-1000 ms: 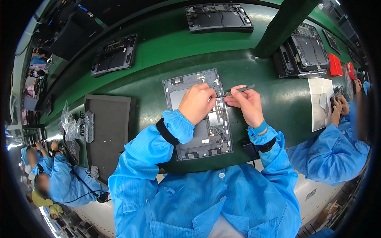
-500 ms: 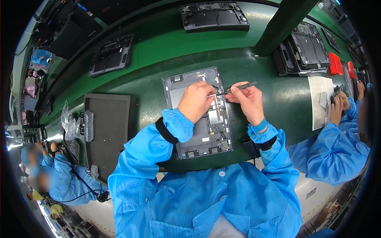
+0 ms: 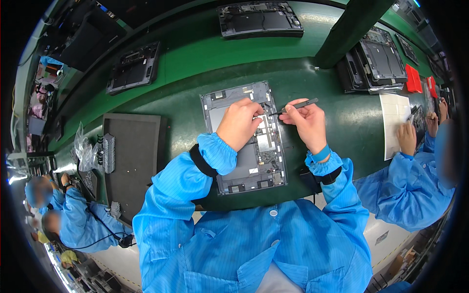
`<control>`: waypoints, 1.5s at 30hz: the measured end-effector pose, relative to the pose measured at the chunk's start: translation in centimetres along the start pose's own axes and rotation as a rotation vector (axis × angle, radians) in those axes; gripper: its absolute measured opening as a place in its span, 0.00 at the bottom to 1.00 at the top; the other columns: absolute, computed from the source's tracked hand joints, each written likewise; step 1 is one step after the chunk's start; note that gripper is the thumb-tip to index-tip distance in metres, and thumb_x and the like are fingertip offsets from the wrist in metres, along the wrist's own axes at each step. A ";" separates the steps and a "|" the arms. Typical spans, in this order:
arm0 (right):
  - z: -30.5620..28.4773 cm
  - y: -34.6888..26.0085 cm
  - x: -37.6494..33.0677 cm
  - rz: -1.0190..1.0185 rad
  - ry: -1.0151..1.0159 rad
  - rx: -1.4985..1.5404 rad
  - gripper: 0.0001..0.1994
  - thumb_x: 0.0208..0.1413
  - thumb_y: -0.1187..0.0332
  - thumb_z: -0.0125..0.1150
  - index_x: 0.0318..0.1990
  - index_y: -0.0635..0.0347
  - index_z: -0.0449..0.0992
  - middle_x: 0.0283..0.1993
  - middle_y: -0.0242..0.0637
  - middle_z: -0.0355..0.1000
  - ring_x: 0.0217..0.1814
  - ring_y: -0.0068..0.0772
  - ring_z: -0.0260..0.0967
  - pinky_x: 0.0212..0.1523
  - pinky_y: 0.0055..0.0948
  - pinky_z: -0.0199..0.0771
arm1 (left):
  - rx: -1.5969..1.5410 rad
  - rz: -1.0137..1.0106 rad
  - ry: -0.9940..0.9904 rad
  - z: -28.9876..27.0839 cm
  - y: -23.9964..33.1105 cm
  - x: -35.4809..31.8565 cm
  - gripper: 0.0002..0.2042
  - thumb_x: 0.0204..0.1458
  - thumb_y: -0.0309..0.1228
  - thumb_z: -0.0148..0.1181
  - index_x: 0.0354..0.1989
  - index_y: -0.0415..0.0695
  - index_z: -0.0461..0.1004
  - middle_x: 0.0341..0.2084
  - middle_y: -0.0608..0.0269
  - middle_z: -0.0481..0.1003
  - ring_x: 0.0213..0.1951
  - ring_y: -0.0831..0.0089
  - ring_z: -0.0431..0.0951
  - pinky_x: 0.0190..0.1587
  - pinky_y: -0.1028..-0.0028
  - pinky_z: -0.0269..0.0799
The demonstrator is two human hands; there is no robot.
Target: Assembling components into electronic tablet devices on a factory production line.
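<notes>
An opened laptop base (image 3: 239,166) lies on the green bench before me, its circuit board and flat dark panels exposed. My left hand (image 3: 238,123) is over its upper middle, thumb and fingertips pinched together at the board; whatever they hold is hidden. Just past the base's right edge, my right hand (image 3: 309,124) grips a pair of dark tweezers (image 3: 304,104) between thumb and fingers. The tweezers' thin tip points left toward the board, close to the left fingertips. A black band wraps each of my sleeves.
To the left stands a dark tray (image 3: 132,151) with small grey parts and a clear plastic bag (image 3: 84,149) beside it. More laptop bases (image 3: 261,20) rest at the back, with a stack (image 3: 378,58) at right. A co-worker's hand (image 3: 406,139) works near white paper (image 3: 391,112).
The tweezers' tip has drawn back slightly to the right, away from my left fingertips. My left hand stays nearly in place. The co-worker's hands at right have moved apart.
</notes>
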State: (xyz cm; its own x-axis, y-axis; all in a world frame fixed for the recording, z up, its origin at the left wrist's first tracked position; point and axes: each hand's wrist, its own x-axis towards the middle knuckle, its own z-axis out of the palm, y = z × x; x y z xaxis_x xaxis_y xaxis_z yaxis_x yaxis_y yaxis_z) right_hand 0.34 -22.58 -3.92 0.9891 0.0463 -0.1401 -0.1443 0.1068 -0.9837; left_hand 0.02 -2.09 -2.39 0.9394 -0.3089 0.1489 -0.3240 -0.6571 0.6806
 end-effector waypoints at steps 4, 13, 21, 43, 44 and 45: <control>0.1 0.1 0.1 0.006 -0.001 -0.011 0.07 0.58 0.76 0.59 0.41 0.71 0.72 0.34 0.43 0.76 0.35 0.32 0.79 0.35 0.24 0.81 | 0.003 0.001 0.007 0.0 0.1 0.0 0.08 0.44 0.22 0.64 0.34 0.37 0.78 0.28 0.56 0.75 0.30 0.65 0.79 0.35 0.72 0.77; 0.2 0.1 0.0 0.058 0.016 0.061 0.07 0.58 0.76 0.59 0.41 0.72 0.72 0.34 0.44 0.76 0.35 0.32 0.79 0.36 0.24 0.81 | -0.004 0.001 0.013 0.1 0.0 -0.1 0.08 0.44 0.22 0.64 0.34 0.38 0.78 0.28 0.56 0.75 0.30 0.64 0.79 0.35 0.72 0.77; 0.6 -0.2 -0.1 -0.061 0.008 -0.130 0.07 0.58 0.77 0.58 0.41 0.71 0.72 0.34 0.44 0.77 0.35 0.32 0.79 0.36 0.24 0.81 | 0.001 -0.006 0.004 0.1 0.1 -0.1 0.08 0.44 0.22 0.64 0.34 0.38 0.77 0.28 0.56 0.74 0.29 0.64 0.79 0.34 0.70 0.76; 0.5 0.5 -0.1 -0.002 0.027 0.014 0.07 0.59 0.75 0.59 0.41 0.70 0.72 0.34 0.40 0.76 0.34 0.31 0.78 0.35 0.25 0.82 | 0.015 0.013 0.011 0.2 0.1 -0.2 0.07 0.45 0.22 0.63 0.34 0.38 0.76 0.29 0.55 0.74 0.32 0.61 0.78 0.35 0.68 0.76; 0.5 0.5 -0.1 -0.010 0.027 0.009 0.07 0.59 0.75 0.59 0.41 0.70 0.72 0.34 0.40 0.75 0.34 0.31 0.78 0.35 0.25 0.82 | 0.015 0.012 0.011 0.2 0.1 -0.2 0.07 0.45 0.22 0.63 0.34 0.38 0.76 0.29 0.55 0.74 0.32 0.61 0.78 0.35 0.68 0.76; 0.5 0.5 -0.1 -0.009 0.027 0.009 0.07 0.59 0.75 0.59 0.41 0.70 0.72 0.34 0.40 0.75 0.34 0.31 0.78 0.35 0.25 0.82 | 0.012 0.016 0.014 0.3 0.1 -0.2 0.07 0.45 0.22 0.63 0.34 0.38 0.77 0.29 0.55 0.74 0.32 0.61 0.79 0.35 0.68 0.76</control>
State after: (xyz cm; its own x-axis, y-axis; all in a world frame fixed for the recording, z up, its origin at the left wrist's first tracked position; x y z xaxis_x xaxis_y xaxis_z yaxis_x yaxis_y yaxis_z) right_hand 0.19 -22.02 -4.36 0.9908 0.0186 -0.1339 -0.1351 0.1159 -0.9840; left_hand -0.23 -2.24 -2.56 0.9356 -0.3096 0.1696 -0.3399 -0.6602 0.6698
